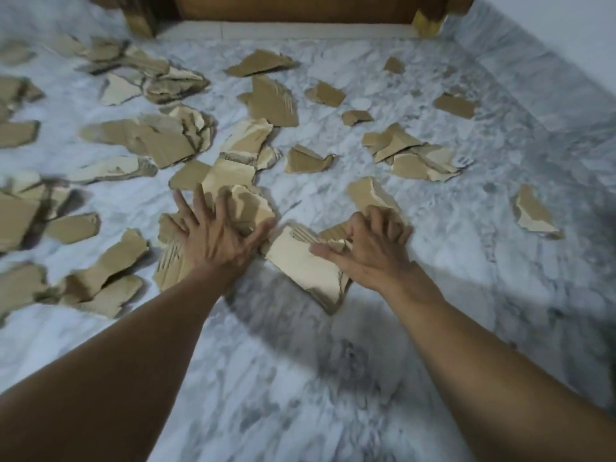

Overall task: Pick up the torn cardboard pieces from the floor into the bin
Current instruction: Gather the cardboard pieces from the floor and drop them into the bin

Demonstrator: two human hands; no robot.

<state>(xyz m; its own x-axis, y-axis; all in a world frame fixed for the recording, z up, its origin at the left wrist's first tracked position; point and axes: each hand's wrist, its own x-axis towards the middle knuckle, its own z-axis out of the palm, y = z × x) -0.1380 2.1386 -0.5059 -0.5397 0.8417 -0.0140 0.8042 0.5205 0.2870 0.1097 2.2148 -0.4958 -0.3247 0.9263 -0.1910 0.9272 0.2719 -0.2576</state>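
More than twenty torn cardboard pieces [271,101], brown, ragged-edged and corrugated, litter the grey-veined marble floor [300,378], thickest at the left. The left hand [216,241] presses spread fingers on a crumpled heap [248,205]. The right hand [370,251] pinches a pale flat piece [303,265]. Bare floor lies nearest the person and along the right wall [566,45].
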